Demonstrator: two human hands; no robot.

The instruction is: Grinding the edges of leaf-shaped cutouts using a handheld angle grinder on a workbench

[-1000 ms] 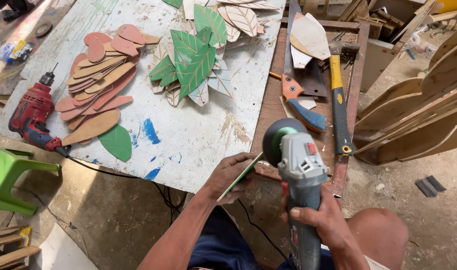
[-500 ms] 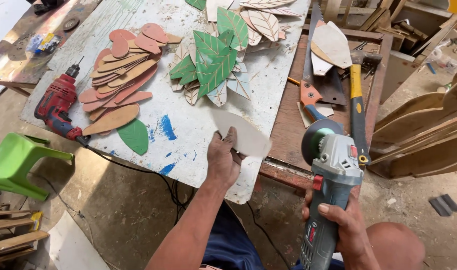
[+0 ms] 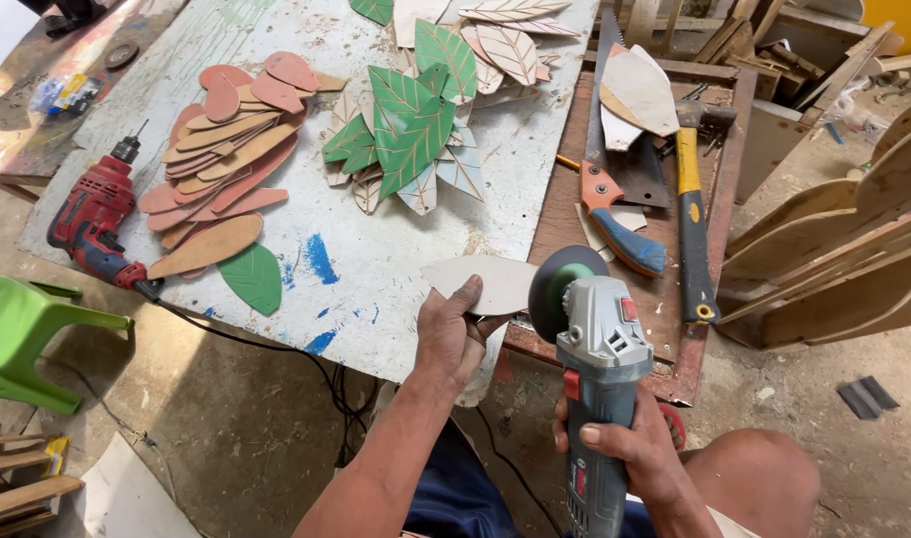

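Pale, paint-splashed surface (image 3: 376, 269) crowded with cutouts: a heap of brown and pink leaf shapes (image 3: 226, 149) at the left, a fan of green leaf shapes (image 3: 411, 120) in the middle, pale veined ones (image 3: 510, 45) farther back. Red power drill (image 3: 92, 219) lying near the left edge, cable trailing off toward the floor. One lone green leaf (image 3: 251, 279) flat just below the brown heap. To the right, on a rusty brown board (image 3: 565, 199): a handsaw with a blue and orange handle (image 3: 620, 224), and a hammer with a yellow and black handle (image 3: 690, 219) alongside it. Curved wooden pieces (image 3: 834, 249) stacked at the far right, green plastic stool (image 3: 22, 334) at the lower left.

Left hand (image 3: 451, 334) at the near edge of the surface, grip closed on a plain, unpainted leaf-shaped piece (image 3: 485, 284), thumb on top, fingers underneath; piece held roughly flat, jutting over the edge. Right hand (image 3: 625, 443) wrapped fully round the body of a grey angle grinder (image 3: 595, 349), grip tight. Grinder's disc (image 3: 550, 294) just beside the right end of the held piece; contact impossible to tell. Nothing between disc and piece.
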